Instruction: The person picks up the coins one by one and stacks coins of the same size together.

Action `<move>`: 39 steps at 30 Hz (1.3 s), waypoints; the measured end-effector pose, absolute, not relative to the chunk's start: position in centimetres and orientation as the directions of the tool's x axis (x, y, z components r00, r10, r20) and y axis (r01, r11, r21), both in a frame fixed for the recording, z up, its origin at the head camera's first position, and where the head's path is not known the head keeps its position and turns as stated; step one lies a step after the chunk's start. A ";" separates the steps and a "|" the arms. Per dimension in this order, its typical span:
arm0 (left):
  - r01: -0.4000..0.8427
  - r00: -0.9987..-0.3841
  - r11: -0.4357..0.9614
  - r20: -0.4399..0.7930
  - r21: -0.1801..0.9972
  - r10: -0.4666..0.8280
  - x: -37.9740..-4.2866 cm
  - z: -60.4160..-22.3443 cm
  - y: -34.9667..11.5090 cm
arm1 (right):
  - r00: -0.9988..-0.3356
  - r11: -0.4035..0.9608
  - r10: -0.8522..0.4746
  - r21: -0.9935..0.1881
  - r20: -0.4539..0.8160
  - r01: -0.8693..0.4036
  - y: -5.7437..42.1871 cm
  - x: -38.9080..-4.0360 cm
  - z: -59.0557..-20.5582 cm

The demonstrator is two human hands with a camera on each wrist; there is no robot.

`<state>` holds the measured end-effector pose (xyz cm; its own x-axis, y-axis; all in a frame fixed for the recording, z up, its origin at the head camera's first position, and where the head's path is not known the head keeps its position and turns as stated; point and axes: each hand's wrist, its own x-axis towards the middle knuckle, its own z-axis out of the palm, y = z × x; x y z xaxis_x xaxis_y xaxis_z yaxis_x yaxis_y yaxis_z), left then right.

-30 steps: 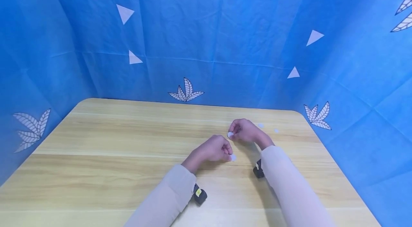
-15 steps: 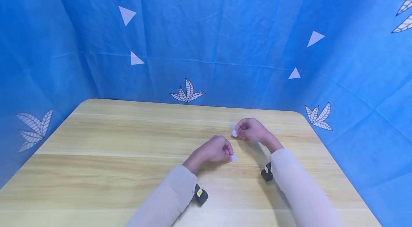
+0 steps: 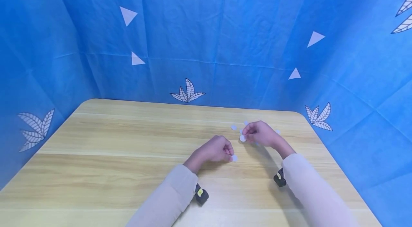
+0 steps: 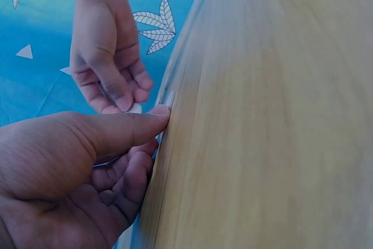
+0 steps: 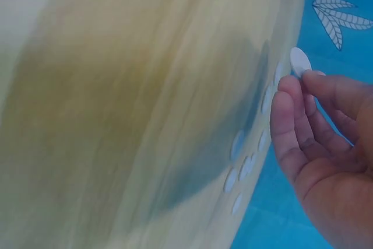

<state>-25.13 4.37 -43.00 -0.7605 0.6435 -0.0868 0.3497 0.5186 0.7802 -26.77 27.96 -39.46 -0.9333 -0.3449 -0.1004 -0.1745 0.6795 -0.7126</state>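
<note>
My left hand (image 3: 215, 149) is low over the middle right of the table, thumb and finger pinching a small flat white disc (image 3: 235, 158) at the tabletop. In the left wrist view the thumb covers most of that disc. Farther back and to the right, my right hand (image 3: 261, 133) pinches another white disc (image 5: 301, 61) by its edge between thumb and fingertips. This one is held up over the wood, its round face showing. Several more white discs (image 5: 238, 144) lie flat beneath and beside the right hand, among them a disc (image 3: 233, 127) just left of it.
The pale wooden table (image 3: 112, 169) has a rounded far corner on each side. A blue cloth (image 3: 257, 23) printed with leaves and triangles hangs around its back and sides. Each sleeve has a black wrist camera (image 3: 201, 196) at its cuff.
My right hand has moved right and slightly nearer with its disc, uncovering discs on the table behind it. My left hand stays in place, still pinching its disc.
</note>
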 end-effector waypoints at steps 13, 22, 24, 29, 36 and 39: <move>0.338 -0.766 0.523 -0.094 0.782 0.636 -25.1 -43.0 4.4 | -0.898 0.677 -0.425 -0.698 -0.113 -0.233 28.4 -24.9 -39.5; 0.331 -0.768 0.532 -0.105 0.780 0.632 -25.0 -42.8 4.4 | -0.874 0.650 -0.468 -0.720 -0.127 -0.243 28.5 -23.9 -39.9; 0.333 -0.767 0.531 -0.103 0.779 0.633 -25.0 -42.8 4.4 | -0.873 0.650 -0.469 -0.721 -0.131 -0.241 28.4 -23.7 -40.0; 0.337 -0.768 0.533 -0.101 0.776 0.632 -25.0 -42.8 4.4 | -0.871 0.624 -0.470 -0.752 -0.144 -0.213 28.0 -23.2 -40.3; 0.342 -0.765 0.529 -0.097 0.777 0.637 -25.0 -42.8 4.3 | -0.867 0.581 -0.475 -0.793 -0.150 -0.182 27.2 -22.6 -40.8; 0.347 -0.764 0.532 -0.097 0.772 0.638 -25.0 -42.8 4.4 | -0.865 0.564 -0.479 -0.807 -0.149 -0.173 27.0 -22.3 -40.7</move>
